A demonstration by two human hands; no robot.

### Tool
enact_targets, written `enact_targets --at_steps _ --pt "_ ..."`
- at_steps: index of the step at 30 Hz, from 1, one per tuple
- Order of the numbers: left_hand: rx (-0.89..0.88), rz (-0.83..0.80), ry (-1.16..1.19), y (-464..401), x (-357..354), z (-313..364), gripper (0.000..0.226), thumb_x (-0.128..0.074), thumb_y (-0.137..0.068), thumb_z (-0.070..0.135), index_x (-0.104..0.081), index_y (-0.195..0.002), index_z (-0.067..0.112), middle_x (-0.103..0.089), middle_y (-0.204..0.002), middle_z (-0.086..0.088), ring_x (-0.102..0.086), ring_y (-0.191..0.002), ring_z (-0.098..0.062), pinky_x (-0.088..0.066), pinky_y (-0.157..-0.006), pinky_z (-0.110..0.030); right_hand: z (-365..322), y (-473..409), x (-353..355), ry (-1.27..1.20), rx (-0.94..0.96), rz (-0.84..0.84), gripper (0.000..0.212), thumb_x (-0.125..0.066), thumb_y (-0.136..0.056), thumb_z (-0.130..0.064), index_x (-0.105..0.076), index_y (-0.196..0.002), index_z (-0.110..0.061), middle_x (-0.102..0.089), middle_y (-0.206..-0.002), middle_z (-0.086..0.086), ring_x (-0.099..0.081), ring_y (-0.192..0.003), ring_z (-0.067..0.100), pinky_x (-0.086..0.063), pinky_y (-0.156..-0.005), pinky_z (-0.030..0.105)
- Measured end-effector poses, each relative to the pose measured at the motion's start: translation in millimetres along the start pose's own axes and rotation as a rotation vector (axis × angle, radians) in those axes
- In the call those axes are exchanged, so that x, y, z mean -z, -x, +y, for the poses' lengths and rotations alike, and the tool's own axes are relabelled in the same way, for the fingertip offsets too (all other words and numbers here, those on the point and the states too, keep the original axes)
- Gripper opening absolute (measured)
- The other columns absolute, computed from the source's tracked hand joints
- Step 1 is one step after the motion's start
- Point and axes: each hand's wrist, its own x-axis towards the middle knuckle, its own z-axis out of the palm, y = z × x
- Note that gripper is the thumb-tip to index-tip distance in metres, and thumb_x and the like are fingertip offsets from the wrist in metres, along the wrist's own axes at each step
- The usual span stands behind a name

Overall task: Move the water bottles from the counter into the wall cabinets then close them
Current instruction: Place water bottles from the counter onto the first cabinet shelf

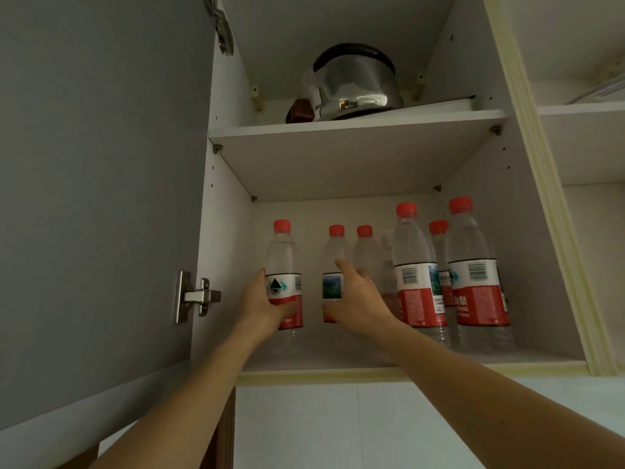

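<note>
Cabinet door (101, 198) is standing swung open on the left, its steel hinge (196, 296) showing at the near edge, and the wall cabinet (527, 252) is showing two shelves. Resting on the upper shelf (358, 128) is a shiny metal kettle (355, 84). The lower shelf (338, 358) is carrying the red-capped water bottles: two tall bottles (473, 275) are standing near the front on the right, with smaller ones partly hidden behind them. The left hand (260, 299) is wrapping its grip round the leftmost bottle (284, 275), thumb on the label's left side, fingers curled across the red band; the bottle is standing upright on the left of the shelf. The right hand (355, 296) is reaching in just right of it, closing on the middle bottle (333, 275), thumb pointing up along its label, fingers behind and mostly hidden
</note>
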Motion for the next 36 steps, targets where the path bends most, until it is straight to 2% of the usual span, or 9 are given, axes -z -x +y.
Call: enact_targets --at_steps 5,13,17,20,23,25,28,32,36 --pt "0.006 0.033 -0.044 -7.8 1.0 -7.8 0.063 -0.082 -0.082 0.006 -0.052 -0.136 0.015 -0.065 -0.124 -0.01 -0.066 -0.11 -0.027 -0.055 -0.096 -0.052 -3.0 -26.4 -7.4 0.034 -0.11 0.027 0.093 -0.078 -0.084 -0.014 -0.019 -0.155 -0.022 -0.031 -0.142 0.017 -0.049 -0.125 0.041 -0.049 -0.104 0.046" --pt "0.069 0.004 -0.187 -23.6 7.3 -9.4 0.058 -0.08 -0.084 0.006 -0.052 -0.134 0.014 -0.066 -0.124 -0.01 -0.064 -0.11 -0.027 -0.055 -0.093 -0.043 -2.5 -45.4 -17.9 0.014 -0.178 0.008 0.07 -0.075 -0.086 -0.01 -0.032 -0.14 -0.013 -0.048 -0.132 0.017 -0.054 -0.117 0.035 -0.053 -0.097 0.043" --pt "0.117 -0.045 -0.125 -31.6 13.4 -18.2 0.053 -0.078 -0.085 0.004 -0.055 -0.131 0.016 -0.067 -0.125 -0.009 -0.063 -0.106 -0.022 -0.053 -0.088 -0.039 6.6 -53.3 -18.4 -0.013 -0.18 -0.065 0.047 -0.07 -0.091 -0.01 -0.043 -0.129 -0.009 -0.058 -0.121 0.012 -0.06 -0.103 0.026 -0.055 -0.083 0.034" --pt "0.123 -0.045 -0.158 -38.1 14.2 -23.4 0.053 -0.079 -0.085 0.005 -0.055 -0.131 0.015 -0.066 -0.127 -0.009 -0.063 -0.108 -0.024 -0.052 -0.088 -0.038 9.1 -55.7 -22.7 -0.038 -0.202 -0.176 0.033 -0.073 -0.091 -0.013 -0.047 -0.113 -0.015 -0.06 -0.107 0.008 -0.064 -0.101 0.026 -0.061 -0.08 0.036" --pt "0.103 0.0 -0.323 -45.6 10.7 -24.7 0.053 -0.082 -0.084 0.013 -0.055 -0.13 0.015 -0.066 -0.125 -0.008 -0.064 -0.113 -0.026 -0.054 -0.091 -0.041 3.2 -63.3 -24.0 0.014 -0.201 -0.301 0.03 -0.073 -0.092 -0.016 -0.051 -0.113 -0.014 -0.063 -0.113 0.012 -0.068 -0.102 0.03 -0.064 -0.078 0.04" --pt "0.083 0.017 -0.421 -50.1 6.5 -23.6 0.056 -0.081 -0.085 0.017 -0.048 -0.131 0.017 -0.064 -0.122 -0.008 -0.064 -0.108 -0.024 -0.057 -0.083 -0.039 -1.0 -74.2 -23.0 0.059 -0.19 -0.325 0.033 -0.072 -0.093 -0.016 -0.054 -0.119 -0.009 -0.066 -0.113 0.016 -0.072 -0.096 0.03 -0.064 -0.075 0.04" --pt "0.014 0.047 -0.51 -55.2 0.8 -23.3 0.084 -0.078 -0.085 0.01 -0.023 -0.144 0.032 -0.049 -0.121 -0.008 -0.057 -0.097 -0.021 -0.053 -0.07 -0.034 -5.6 -92.1 -24.9 0.121 -0.166 -0.326 0.026 -0.073 -0.092 -0.013 -0.053 -0.106 -0.007 -0.064 -0.093 0.011 -0.071 -0.079 0.025 -0.063 -0.061 0.034" --pt "-0.083 0.026 -0.573 -65.3 1.7 -25.8 0.113 -0.08 -0.082 0.006 0.0 -0.152 0.043 -0.028 -0.138 -0.013 -0.051 -0.101 -0.025 -0.051 -0.086 -0.035 -6.7 -107.6 -33.0 0.155 -0.187 -0.351 0.029 -0.078 -0.088 -0.012 -0.05 -0.093 -0.01 -0.062 -0.086 0.011 -0.07 -0.07 0.024 -0.063 -0.055 0.036" --pt "-0.122 -0.075 -0.628 -79.3 7.6 -26.7 0.13 -0.079 -0.082 0.001 0.02 -0.155 0.042 -0.014 -0.156 -0.01 -0.054 -0.122 -0.029 -0.054 -0.099 -0.041 1.2 -115.0 -36.2 0.078 -0.215 -0.372 0.059 -0.087 -0.078 -0.011 -0.046 -0.121 -0.005 -0.063 -0.102 0.016 -0.074 -0.078 0.031 -0.064 -0.067 0.046"
